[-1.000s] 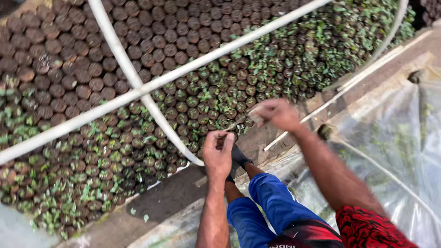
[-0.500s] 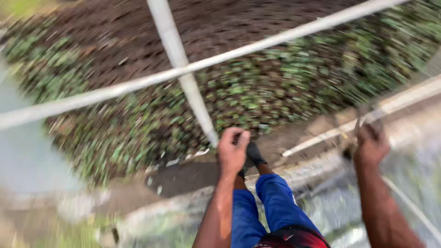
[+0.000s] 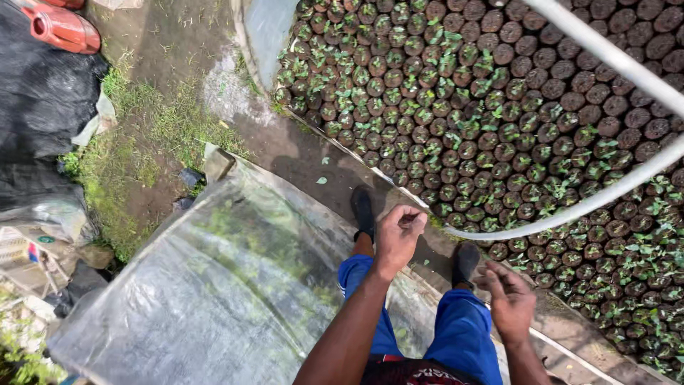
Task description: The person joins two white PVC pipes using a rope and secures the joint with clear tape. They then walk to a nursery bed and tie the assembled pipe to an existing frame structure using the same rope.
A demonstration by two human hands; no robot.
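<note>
At 12 o'clock from our feet, our left hand (image 3: 396,237) is clenched on the end of the white hoop pipe (image 3: 570,210); right hand (image 3: 510,303) w/ fingers spread, holding nothing. If grip slips, pipe prob springs back onto the seedling pots (image 3: 499,107) at 1 o'clock, and the loose plastic sheet (image 3: 235,285) at 9 could trip us.

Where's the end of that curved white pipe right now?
In the head view, the white pipe ends centre frame by the closed left hand, at the near edge of the seedling pots, above the person's dark shoes.
</note>
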